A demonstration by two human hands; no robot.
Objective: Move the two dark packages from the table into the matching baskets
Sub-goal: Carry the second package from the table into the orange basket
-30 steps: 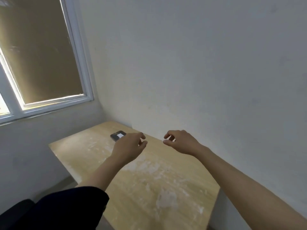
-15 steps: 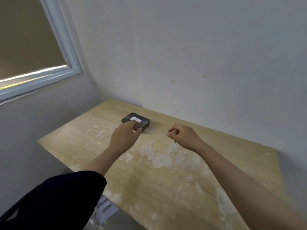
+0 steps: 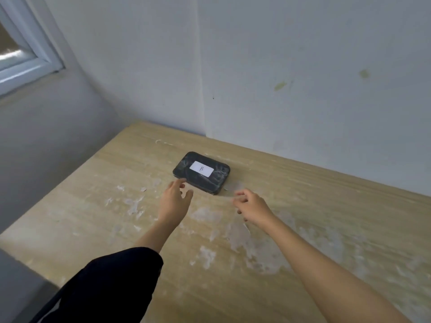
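The left hand (image 3: pixel 173 201) reaches with fingers spread, tips just short of the dark package (image 3: pixel 201 173), holding nothing. The package lies flat on the worktop (image 3: pixel 93 206) near the wall, wrapped in glossy film with a white label marked B. It looks light, flat and stiff, likely slick, so I would pinch its long edges. The right hand (image 3: pixel 250 206) hovers loosely curled and empty just beside its near corner. No second package or basket is in view.

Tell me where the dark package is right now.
The dark package lies flat on the table near the back wall, just beyond the left hand and right hand.
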